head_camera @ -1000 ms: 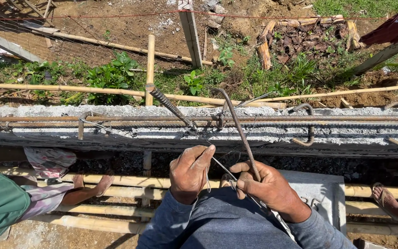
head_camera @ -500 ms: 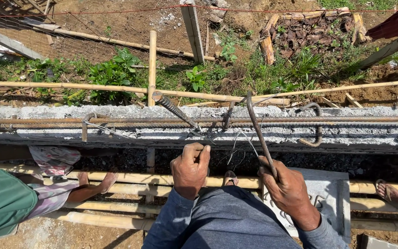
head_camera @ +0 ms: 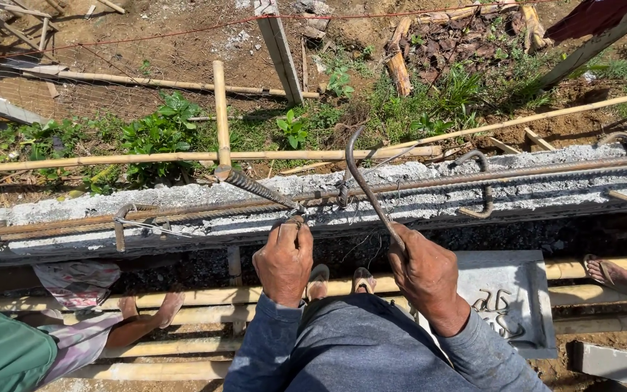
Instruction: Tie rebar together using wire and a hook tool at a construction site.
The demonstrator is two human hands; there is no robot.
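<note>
Hook (head_camera: pixel 369 190) has swung left — right hand (head_camera: pixel 424 274) fisted on it; left hand (head_camera: pixel 284 260) pinches wire (head_camera: pixel 293 215) at rebar (head_camera: pixel 429 183), wall edge close.

Open gap below the concrete beam (head_camera: pixel 183 199), above the bamboo poles (head_camera: pixel 205 296). Blocked atop that beam by long rebars (head_camera: pixel 546 173), bent stirrups (head_camera: pixel 482 183), tangled wire (head_camera: pixel 361 210).

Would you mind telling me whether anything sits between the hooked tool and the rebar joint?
Nothing visible does: the hooked tool in the right hand already reaches the rebar joint, amid loose tie wire.
</note>
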